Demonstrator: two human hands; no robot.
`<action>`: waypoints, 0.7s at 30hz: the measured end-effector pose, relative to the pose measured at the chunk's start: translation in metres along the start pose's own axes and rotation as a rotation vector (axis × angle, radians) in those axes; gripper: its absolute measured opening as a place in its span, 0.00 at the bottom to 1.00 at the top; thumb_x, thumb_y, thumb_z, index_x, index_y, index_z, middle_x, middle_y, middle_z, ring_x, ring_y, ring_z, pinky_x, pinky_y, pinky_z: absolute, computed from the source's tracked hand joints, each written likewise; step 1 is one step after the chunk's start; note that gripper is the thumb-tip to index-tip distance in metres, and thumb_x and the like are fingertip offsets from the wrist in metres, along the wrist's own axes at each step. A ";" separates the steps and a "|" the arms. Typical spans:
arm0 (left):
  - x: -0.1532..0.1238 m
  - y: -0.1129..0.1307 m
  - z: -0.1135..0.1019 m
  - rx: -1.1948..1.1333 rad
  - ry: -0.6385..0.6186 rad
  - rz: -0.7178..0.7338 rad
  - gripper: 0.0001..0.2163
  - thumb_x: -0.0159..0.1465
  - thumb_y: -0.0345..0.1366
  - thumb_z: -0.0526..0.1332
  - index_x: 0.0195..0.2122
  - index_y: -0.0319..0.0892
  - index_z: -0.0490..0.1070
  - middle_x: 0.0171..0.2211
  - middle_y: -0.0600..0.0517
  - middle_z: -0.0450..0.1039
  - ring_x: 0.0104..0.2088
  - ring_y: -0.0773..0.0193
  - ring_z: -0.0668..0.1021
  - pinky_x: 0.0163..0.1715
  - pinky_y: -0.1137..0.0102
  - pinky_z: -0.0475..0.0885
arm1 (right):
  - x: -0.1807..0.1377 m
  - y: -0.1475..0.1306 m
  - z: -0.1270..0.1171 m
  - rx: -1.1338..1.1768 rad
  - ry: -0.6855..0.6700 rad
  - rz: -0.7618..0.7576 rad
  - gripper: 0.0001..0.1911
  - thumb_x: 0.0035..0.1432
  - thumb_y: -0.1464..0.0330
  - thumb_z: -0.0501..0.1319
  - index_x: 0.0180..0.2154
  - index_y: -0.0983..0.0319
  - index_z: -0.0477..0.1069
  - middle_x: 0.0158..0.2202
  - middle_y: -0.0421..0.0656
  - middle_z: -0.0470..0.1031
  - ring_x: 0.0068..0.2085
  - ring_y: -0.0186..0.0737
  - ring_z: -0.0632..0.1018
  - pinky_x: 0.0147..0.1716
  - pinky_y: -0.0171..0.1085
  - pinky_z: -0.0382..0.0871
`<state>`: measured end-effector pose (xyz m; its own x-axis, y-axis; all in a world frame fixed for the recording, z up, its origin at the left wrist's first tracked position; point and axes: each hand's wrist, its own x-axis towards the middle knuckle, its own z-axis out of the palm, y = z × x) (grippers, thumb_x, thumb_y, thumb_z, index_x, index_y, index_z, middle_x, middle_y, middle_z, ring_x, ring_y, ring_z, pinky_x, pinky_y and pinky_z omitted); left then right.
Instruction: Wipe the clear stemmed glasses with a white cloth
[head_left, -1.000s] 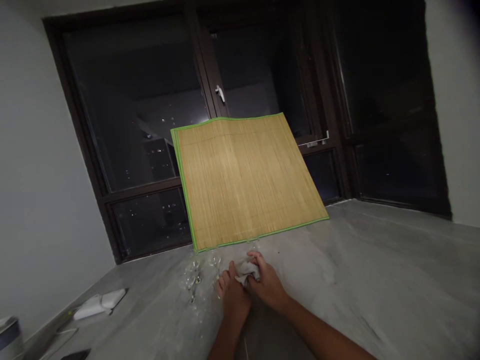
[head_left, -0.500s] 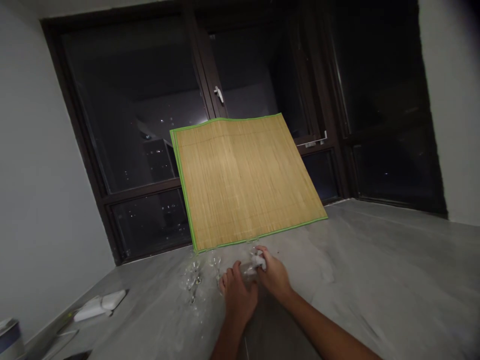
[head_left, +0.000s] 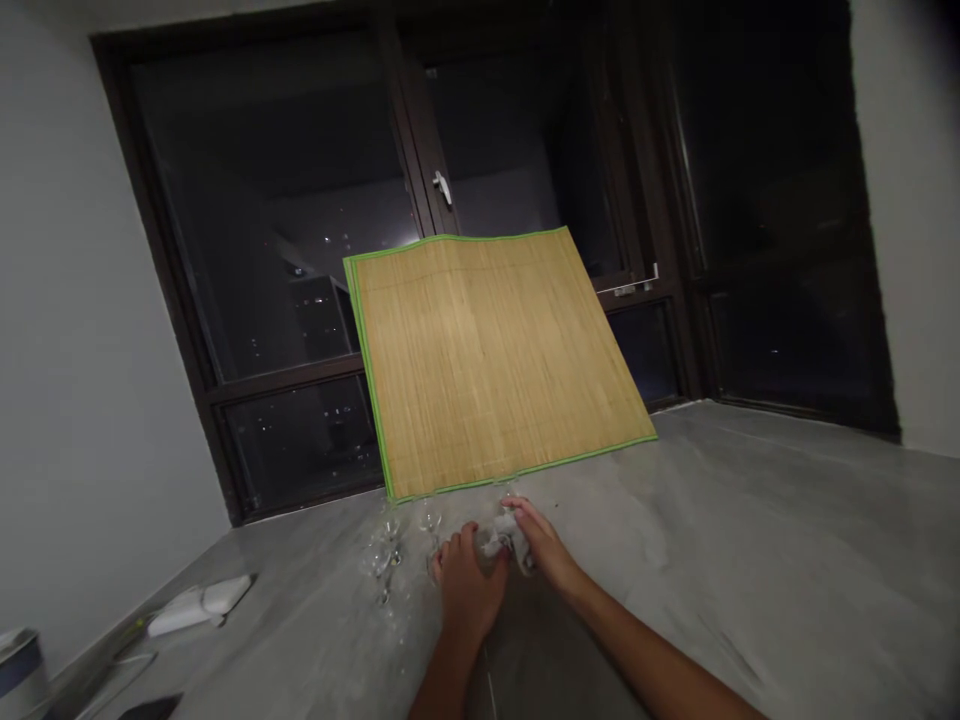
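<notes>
My left hand (head_left: 469,588) curls around a clear glass (head_left: 482,546), which is mostly hidden by the fingers. In my right hand (head_left: 541,545) is a crumpled white tissue or cloth (head_left: 507,530), pressed against the glass. Several clear stemmed glasses stand to the left of my hands, among them one wine glass (head_left: 429,518) near the mat and another glass (head_left: 377,556) closer to the wall side. Partly hidden behind my right fingers is one more glass (head_left: 507,488).
A bamboo mat (head_left: 495,360) with green edging leans against the dark window. On the grey counter (head_left: 720,560) at left lie a white bundled item (head_left: 201,606) and a can (head_left: 21,668). A wall (head_left: 60,350) bounds the left side.
My right hand has brought the white tissue or cloth leftward and lower against the glass. My left hand has shifted slightly left, still around the glass.
</notes>
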<state>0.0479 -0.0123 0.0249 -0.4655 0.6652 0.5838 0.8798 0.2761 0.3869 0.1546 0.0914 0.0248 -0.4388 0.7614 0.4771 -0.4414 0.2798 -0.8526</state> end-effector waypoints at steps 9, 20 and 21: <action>-0.003 0.006 -0.002 0.037 0.012 0.111 0.21 0.60 0.46 0.60 0.53 0.42 0.68 0.48 0.44 0.74 0.50 0.50 0.72 0.55 0.56 0.56 | 0.002 0.021 -0.002 -0.264 0.103 -0.149 0.30 0.49 0.69 0.59 0.56 0.58 0.59 0.39 0.40 0.67 0.38 0.38 0.72 0.42 0.36 0.68; 0.000 0.003 -0.003 0.091 -0.015 0.077 0.21 0.62 0.43 0.60 0.55 0.43 0.67 0.48 0.45 0.72 0.50 0.51 0.71 0.56 0.57 0.55 | 0.000 0.008 -0.005 -0.254 -0.170 -0.124 0.27 0.50 0.72 0.58 0.54 0.59 0.63 0.34 0.37 0.76 0.36 0.38 0.77 0.40 0.37 0.71; 0.001 0.002 -0.004 0.106 -0.003 0.059 0.21 0.62 0.41 0.60 0.56 0.43 0.67 0.48 0.45 0.71 0.51 0.51 0.70 0.56 0.57 0.54 | -0.002 0.006 -0.005 -0.254 -0.231 -0.126 0.30 0.49 0.73 0.59 0.56 0.59 0.62 0.38 0.39 0.78 0.38 0.39 0.78 0.43 0.39 0.71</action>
<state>0.0488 -0.0137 0.0293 -0.4124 0.6847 0.6009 0.9110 0.3084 0.2739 0.1567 0.0942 0.0179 -0.5715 0.5679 0.5924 -0.3072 0.5214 -0.7961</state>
